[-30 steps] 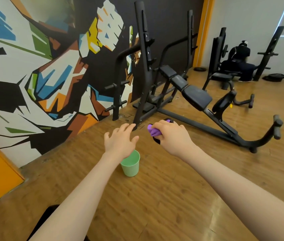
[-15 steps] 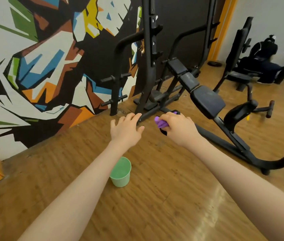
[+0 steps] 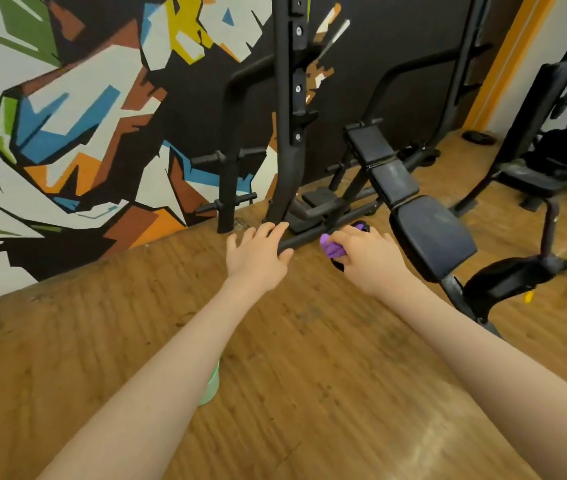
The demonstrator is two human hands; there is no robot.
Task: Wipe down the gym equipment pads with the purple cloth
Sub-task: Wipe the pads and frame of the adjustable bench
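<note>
the bench pads (image 3: 431,237) loom closer; right hand (image 3: 367,259) grips the purple cloth (image 3: 331,247), left hand (image 3: 256,256) open, wiping unstarted.

Both bare forearms reach forward, side by side. The left hand (image 3: 258,256) is held palm-down, its fingers loosely extended. The right hand (image 3: 367,259) is curled into a closed grip.
</note>
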